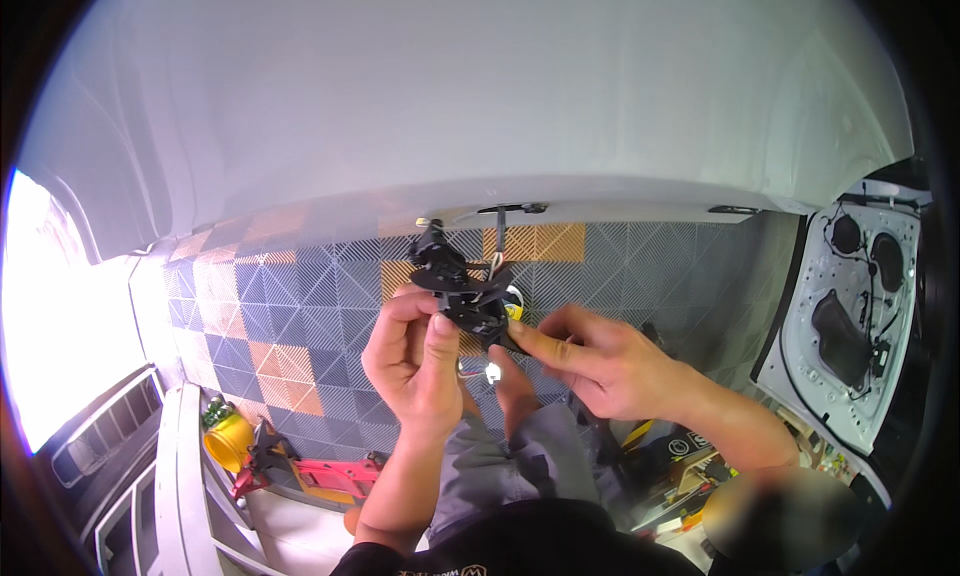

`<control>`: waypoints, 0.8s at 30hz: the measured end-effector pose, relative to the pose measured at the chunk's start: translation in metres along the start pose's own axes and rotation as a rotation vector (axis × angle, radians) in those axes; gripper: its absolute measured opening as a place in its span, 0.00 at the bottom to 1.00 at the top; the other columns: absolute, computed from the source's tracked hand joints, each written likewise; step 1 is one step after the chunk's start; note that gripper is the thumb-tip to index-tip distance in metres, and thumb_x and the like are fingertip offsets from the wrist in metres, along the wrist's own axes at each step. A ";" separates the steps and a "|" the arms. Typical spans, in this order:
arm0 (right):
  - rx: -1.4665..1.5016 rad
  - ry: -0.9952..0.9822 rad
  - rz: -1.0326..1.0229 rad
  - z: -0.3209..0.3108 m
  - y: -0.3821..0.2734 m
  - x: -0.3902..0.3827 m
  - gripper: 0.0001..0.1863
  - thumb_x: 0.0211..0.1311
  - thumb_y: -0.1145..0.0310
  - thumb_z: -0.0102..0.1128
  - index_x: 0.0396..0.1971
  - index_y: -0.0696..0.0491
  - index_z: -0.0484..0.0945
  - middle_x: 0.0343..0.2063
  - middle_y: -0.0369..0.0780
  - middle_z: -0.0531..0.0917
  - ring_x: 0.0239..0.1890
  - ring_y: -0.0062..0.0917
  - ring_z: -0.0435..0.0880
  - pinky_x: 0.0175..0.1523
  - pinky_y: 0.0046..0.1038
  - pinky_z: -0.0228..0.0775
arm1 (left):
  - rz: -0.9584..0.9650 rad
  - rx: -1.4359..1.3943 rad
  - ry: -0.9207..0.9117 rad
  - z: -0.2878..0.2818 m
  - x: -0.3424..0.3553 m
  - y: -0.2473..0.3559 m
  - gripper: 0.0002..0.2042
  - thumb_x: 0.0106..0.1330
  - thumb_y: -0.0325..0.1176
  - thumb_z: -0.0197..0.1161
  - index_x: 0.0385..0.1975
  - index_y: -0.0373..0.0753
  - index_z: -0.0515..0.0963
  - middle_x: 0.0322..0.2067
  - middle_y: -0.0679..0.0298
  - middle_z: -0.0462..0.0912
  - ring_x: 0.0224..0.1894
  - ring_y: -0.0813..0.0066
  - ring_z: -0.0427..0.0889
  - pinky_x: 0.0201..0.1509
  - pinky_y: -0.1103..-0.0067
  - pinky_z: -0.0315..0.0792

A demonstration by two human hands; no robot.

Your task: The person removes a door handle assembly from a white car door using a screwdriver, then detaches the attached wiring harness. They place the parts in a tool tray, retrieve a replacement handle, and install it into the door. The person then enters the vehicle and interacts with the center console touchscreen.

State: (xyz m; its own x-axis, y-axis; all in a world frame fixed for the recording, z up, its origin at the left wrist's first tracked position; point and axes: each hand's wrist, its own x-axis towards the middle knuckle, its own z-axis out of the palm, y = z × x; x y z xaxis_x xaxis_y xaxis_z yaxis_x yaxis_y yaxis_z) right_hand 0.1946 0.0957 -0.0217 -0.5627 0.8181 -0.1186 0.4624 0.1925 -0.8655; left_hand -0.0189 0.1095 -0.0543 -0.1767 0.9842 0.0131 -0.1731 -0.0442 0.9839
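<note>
A black plastic assembly (455, 286) with levers and a thin wire loom (497, 259) hangs just below the lower edge of a pale car panel (500, 96). My left hand (410, 366) grips it from the left, thumb on its lower part and fingers curled. My right hand (600, 366) is closed on its lower right side, index finger pressed to it and the other fingers bent. A small white connector (493, 372) shows beneath the assembly, between my hands. The finger contacts behind the part are hidden.
Below is a grey and tan tiled floor (280, 296). At lower left stand a yellow bucket (228, 441), a red floor jack (330, 476) and a white frame (175, 466). A stripped door (860, 306) is at right, with clutter and a blurred round shape below it.
</note>
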 end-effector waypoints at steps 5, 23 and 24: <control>-0.188 0.011 0.013 0.002 -0.003 -0.001 0.44 0.55 0.79 0.64 0.73 0.37 0.65 0.41 0.43 0.76 0.37 0.37 0.80 0.39 0.35 0.79 | -0.217 0.019 -0.116 -0.010 0.004 0.022 0.04 0.71 0.23 0.62 0.40 0.28 0.76 0.38 0.66 0.77 0.32 0.87 0.69 0.35 0.87 0.63; -0.547 -0.004 0.086 -0.008 -0.025 0.004 0.38 0.59 0.74 0.62 0.72 0.39 0.67 0.38 0.44 0.75 0.39 0.36 0.80 0.39 0.34 0.80 | -0.311 0.098 -0.131 -0.028 -0.009 0.006 0.06 0.71 0.24 0.64 0.39 0.26 0.80 0.31 0.64 0.80 0.30 0.84 0.76 0.34 0.86 0.71; -0.516 -0.010 0.086 -0.011 -0.027 0.005 0.38 0.59 0.74 0.62 0.72 0.39 0.67 0.38 0.43 0.75 0.38 0.36 0.80 0.39 0.33 0.80 | -0.297 0.145 -0.115 -0.027 -0.006 0.005 0.06 0.69 0.23 0.66 0.39 0.25 0.81 0.30 0.66 0.80 0.30 0.85 0.74 0.33 0.86 0.68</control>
State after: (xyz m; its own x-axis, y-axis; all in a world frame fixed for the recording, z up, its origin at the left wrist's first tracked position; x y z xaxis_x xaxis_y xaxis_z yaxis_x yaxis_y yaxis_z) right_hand 0.1875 0.1006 0.0063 -0.5128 0.8382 -0.1857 0.7836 0.3686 -0.5002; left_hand -0.0446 0.0985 -0.0546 -0.0279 0.9636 -0.2659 -0.0600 0.2639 0.9627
